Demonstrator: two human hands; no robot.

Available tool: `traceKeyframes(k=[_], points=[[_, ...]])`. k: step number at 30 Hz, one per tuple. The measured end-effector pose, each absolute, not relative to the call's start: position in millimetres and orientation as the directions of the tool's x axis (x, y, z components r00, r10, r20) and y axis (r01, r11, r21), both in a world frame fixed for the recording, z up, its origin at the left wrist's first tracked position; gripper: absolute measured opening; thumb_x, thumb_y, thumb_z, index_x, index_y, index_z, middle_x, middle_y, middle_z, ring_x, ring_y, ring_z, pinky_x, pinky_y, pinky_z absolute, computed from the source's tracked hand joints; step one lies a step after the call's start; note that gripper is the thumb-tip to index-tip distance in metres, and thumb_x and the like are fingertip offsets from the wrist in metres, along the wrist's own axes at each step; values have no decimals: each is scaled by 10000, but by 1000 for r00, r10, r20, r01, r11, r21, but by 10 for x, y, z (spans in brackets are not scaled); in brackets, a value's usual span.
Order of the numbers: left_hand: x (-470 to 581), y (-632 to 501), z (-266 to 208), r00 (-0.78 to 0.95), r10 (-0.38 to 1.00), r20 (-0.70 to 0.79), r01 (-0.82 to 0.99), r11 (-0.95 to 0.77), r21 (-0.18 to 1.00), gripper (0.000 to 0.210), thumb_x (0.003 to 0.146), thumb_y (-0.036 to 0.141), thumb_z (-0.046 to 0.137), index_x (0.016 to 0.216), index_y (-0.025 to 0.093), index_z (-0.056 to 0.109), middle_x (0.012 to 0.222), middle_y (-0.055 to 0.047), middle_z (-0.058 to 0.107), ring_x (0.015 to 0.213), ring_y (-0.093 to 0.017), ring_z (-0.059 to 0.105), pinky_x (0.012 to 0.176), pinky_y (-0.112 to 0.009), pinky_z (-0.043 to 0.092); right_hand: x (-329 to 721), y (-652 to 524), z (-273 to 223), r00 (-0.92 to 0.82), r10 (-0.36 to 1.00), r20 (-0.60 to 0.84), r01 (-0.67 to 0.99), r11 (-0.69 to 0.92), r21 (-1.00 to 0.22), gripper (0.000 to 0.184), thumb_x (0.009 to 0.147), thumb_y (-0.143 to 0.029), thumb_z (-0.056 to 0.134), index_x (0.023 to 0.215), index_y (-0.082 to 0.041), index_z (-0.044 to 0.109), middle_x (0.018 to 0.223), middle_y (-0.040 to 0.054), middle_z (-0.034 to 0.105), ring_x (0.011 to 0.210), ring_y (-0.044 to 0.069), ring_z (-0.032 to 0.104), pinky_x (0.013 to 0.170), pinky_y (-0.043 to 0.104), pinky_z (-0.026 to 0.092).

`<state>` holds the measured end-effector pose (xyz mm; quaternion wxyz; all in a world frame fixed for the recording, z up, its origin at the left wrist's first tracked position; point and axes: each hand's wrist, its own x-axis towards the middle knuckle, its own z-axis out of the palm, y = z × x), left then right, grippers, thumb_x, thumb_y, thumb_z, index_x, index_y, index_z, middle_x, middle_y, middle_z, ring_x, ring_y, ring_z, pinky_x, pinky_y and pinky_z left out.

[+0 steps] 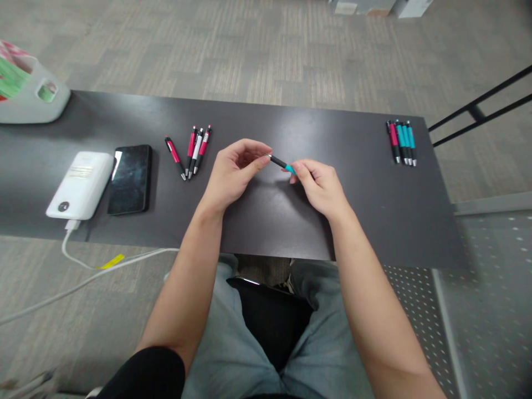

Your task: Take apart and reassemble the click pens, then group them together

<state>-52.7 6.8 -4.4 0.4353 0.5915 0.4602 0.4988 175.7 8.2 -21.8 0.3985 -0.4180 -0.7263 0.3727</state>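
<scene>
Above the middle of the dark table, a pen with a black grip and a turquoise barrel is held between both hands. My left hand pinches its tip end between thumb and fingers. The turquoise end is gripped by my right hand, whose fingers hide part of the barrel. Left of my left hand lie several pens: a red pen apart at an angle, and close together a red one, a white one and another red one.
At the right end, a red pen lies beside several turquoise pens in a row. A black phone and a white power bank with a cable are on the left. A white plastic container stands at the far left corner.
</scene>
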Motion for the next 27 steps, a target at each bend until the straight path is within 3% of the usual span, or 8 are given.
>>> traceKeyframes(k=[3, 9, 14, 19, 23, 27], points=[[-525, 66, -43, 92, 975, 201, 91, -209, 974, 174, 855, 433, 814, 992, 336, 765, 1042, 8, 776, 970, -257, 703, 930, -431, 560, 1752, 70, -214, -306, 915, 262, 298, 353, -887, 248, 897, -501, 808, 1065, -355, 698, 814, -13, 659, 717, 223, 588, 714, 374, 445], [-514, 46, -32, 124, 973, 193, 33, -199, 979, 305, 868, 363, 796, 1168, 354, 741, 1281, 18, 727, 949, -237, 703, 869, -396, 548, 1735, 53, -205, -307, 913, 268, 320, 364, -875, 202, 920, -514, 772, 989, -342, 691, 768, -12, 621, 706, 220, 548, 724, 378, 438], [-486, 32, -4, 96, 980, 175, 124, -186, 975, 138, 919, 443, 731, 995, 328, 729, 1053, -9, 742, 826, -235, 686, 775, -388, 539, 1719, 48, -194, -282, 912, 297, 317, 381, -868, 234, 877, -485, 824, 995, -346, 679, 796, -11, 601, 694, 215, 536, 696, 378, 433], [-454, 22, -19, 28, 971, 236, 299, -233, 925, 341, 970, 587, 652, 781, 303, 645, 751, -13, 655, 701, -246, 619, 676, -401, 480, 1714, 35, -177, -288, 905, 313, 330, 401, -855, 225, 881, -485, 823, 999, -344, 695, 836, 6, 633, 732, 229, 573, 722, 391, 452], [-475, 30, -45, 53, 960, 276, 362, -276, 890, 310, 972, 574, 658, 810, 310, 654, 757, -15, 654, 725, -258, 626, 708, -408, 490, 1735, 37, -180, -307, 895, 322, 341, 420, -841, 178, 912, -459, 801, 1019, -345, 716, 868, 14, 663, 765, 235, 591, 769, 398, 462], [-506, 40, -31, 110, 956, 271, 288, -291, 912, 191, 945, 523, 710, 929, 333, 716, 910, -12, 725, 820, -265, 676, 764, -408, 523, 1752, 47, -193, -307, 905, 295, 364, 398, -842, 152, 953, -493, 744, 1018, -356, 733, 789, 1, 664, 734, 239, 590, 774, 403, 464]])
